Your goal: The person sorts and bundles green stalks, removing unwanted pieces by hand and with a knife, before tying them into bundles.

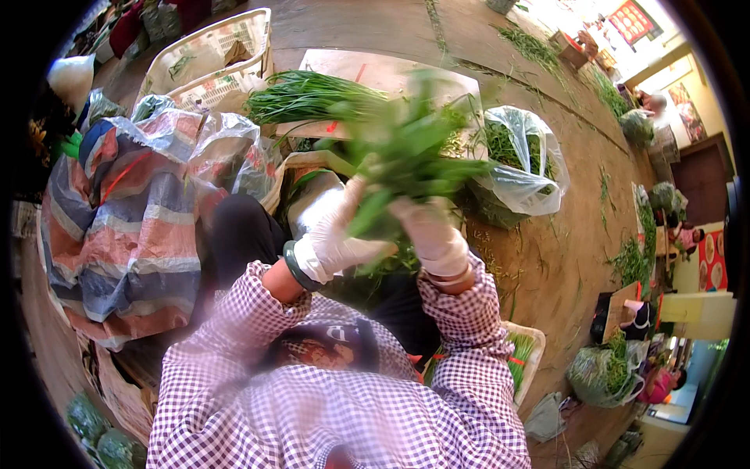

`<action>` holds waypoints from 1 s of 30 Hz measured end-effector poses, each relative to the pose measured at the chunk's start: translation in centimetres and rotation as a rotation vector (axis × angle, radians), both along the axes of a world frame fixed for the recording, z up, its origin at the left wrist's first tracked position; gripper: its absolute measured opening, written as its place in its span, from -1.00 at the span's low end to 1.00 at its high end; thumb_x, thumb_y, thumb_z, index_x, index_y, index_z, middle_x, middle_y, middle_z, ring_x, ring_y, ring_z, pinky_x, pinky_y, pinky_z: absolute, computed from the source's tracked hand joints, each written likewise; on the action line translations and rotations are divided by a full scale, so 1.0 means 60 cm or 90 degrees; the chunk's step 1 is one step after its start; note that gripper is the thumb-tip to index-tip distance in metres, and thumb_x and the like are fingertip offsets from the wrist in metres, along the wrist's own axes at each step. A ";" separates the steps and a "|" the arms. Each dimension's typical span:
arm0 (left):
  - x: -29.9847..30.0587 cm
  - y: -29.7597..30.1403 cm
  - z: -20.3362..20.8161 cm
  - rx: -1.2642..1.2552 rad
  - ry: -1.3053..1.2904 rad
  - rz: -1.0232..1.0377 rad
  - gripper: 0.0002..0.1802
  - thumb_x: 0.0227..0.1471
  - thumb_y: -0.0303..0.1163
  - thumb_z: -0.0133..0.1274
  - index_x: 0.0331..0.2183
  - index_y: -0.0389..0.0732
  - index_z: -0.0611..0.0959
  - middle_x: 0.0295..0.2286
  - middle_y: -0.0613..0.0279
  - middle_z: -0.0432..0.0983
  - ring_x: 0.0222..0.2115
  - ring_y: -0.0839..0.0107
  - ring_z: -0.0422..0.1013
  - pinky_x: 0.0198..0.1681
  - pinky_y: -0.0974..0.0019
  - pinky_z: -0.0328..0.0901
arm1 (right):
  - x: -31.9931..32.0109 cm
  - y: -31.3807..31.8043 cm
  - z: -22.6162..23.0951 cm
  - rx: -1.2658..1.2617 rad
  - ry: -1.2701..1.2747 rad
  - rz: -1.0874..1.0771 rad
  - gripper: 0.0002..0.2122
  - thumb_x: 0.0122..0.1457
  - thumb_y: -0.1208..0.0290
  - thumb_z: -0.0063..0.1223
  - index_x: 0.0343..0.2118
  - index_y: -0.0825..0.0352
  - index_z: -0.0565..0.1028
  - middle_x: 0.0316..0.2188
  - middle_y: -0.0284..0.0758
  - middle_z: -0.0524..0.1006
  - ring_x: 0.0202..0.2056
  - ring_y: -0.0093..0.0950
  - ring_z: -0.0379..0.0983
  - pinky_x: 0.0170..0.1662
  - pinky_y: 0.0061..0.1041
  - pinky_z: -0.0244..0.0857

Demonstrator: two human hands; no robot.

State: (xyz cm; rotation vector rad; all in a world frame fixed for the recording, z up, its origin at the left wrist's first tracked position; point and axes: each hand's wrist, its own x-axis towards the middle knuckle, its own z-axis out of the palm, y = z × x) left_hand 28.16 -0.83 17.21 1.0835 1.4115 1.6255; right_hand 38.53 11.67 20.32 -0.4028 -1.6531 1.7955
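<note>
A bunch of leafy greens [426, 144], smeared by motion, is held up in front of me between both hands. My left hand [336, 234], in a white glove with a dark bangle at the wrist, grips the bunch from its left side. From the right, my right hand [433, 241], also white-gloved, is closed around its lower part; the fingertips of both hands are partly hidden by leaves. Just beyond lies a pile of long, thin green stalks [312, 95] on a pale board [414, 69], whose right part the greens cover.
A clear plastic bag of greens [522, 160] stands right of the board. Left are a striped woven sack [125, 227] and a cream plastic crate [211, 55]. A tray with bundled stalks [525, 356] sits by my right elbow. Other people and greens appear along the far right.
</note>
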 end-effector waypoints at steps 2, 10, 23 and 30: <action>-0.022 -0.004 -0.053 -0.025 -0.017 0.075 -0.49 -0.01 -0.31 0.14 -0.01 -0.25 0.46 -0.07 0.14 0.42 -0.04 0.38 0.32 0.04 0.21 0.26 | -0.054 -0.023 0.027 -0.208 0.065 0.093 -0.80 0.20 0.42 -0.04 -0.13 0.31 0.44 -0.21 -0.27 0.48 -0.21 -0.46 0.44 -0.25 -0.46 0.38; -0.104 -0.045 -0.053 0.031 -0.128 0.184 -0.42 -0.24 -0.58 0.35 -0.07 -0.27 0.58 -0.17 0.22 0.54 -0.21 0.41 0.46 -0.12 0.31 0.38 | -0.222 -0.036 -0.006 0.621 -0.306 0.141 -0.44 -0.29 0.25 0.32 -0.12 0.32 0.46 -0.04 -0.13 0.43 0.01 -0.12 0.34 0.02 -0.31 0.30; -0.237 -0.276 -0.106 0.216 -0.566 0.318 -0.71 0.10 -0.42 0.06 -0.09 -0.19 0.54 -0.21 0.10 0.54 -0.17 0.20 0.48 -0.03 0.09 0.40 | 0.021 0.052 -0.134 0.044 -0.206 0.209 -0.86 0.15 0.41 0.14 -0.36 0.37 0.61 -0.49 -0.38 0.54 -0.40 -0.62 0.44 -0.29 -0.59 0.34; -0.277 -0.323 -0.149 0.195 -0.658 0.408 -0.70 0.12 -0.24 0.08 -0.21 -0.27 0.60 -0.23 0.04 0.59 -0.24 0.13 0.52 -0.06 0.02 0.41 | 0.002 -0.024 -0.193 0.375 -0.126 0.141 -0.80 0.03 0.41 0.23 -0.27 0.30 0.57 -0.34 -0.27 0.55 -0.27 -0.32 0.44 -0.15 -0.40 0.32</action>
